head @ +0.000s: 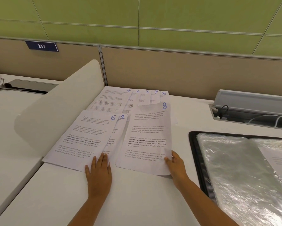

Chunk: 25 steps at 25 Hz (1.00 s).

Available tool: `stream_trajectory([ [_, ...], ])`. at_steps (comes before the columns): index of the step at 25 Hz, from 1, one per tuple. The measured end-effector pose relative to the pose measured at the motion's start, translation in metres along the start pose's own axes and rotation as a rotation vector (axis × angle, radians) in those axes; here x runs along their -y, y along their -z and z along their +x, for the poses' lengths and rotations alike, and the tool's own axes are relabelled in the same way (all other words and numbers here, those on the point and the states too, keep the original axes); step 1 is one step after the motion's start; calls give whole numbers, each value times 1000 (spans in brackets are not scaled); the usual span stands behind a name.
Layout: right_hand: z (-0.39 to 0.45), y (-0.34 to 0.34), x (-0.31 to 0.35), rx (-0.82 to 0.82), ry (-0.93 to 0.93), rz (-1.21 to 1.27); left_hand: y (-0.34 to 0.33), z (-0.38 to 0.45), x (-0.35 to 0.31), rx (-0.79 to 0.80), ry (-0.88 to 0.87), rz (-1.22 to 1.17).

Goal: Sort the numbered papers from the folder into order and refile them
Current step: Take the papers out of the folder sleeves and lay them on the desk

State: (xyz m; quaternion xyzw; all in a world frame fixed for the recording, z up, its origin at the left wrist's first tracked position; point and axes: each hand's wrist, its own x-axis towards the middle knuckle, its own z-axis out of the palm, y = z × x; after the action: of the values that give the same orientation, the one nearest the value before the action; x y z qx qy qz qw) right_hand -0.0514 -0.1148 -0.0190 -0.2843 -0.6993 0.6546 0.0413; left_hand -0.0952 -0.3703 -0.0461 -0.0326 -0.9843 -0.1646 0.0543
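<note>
White printed sheets are lying fanned on the desk (137,193): 4, 2, 3, 7 and 5 overlapping in the far row, sheet 6 (81,139) and sheet 1 (120,126) nearer, all still out of order. The left hand (98,170) is pressing flat, fingers straight, on the near edge of 6 and 1. The right hand (174,165) is pinching the near right edge of sheet 8 (148,137). The folder (238,168) is lying open at right, apparently still awaiting refiling. Bare desk is showing near; the curved divider (58,111) is crowding the left.
</note>
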Motion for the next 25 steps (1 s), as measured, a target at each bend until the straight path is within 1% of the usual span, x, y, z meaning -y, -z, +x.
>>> stream_trajectory([
  [4, 1, -4, 0, -16, -3, -118, 1, 0, -1, -31, 18, -18],
  [9, 4, -5, -3, -55, -22, -176, 2, 1, -3, -103, 55, -53],
  [12, 3, -12, -5, -79, 2, -231, 1, -1, -4, -138, 56, -59],
  [15, 0, -24, -1, -42, 17, -248, 0, 0, -4, -173, 39, -43],
  [19, -4, -41, 1, 6, 4, -200, -4, -1, -2, -207, 17, -12],
  [25, -10, -66, 5, 46, 21, -188, -6, 0, 1, -199, 12, -24],
])
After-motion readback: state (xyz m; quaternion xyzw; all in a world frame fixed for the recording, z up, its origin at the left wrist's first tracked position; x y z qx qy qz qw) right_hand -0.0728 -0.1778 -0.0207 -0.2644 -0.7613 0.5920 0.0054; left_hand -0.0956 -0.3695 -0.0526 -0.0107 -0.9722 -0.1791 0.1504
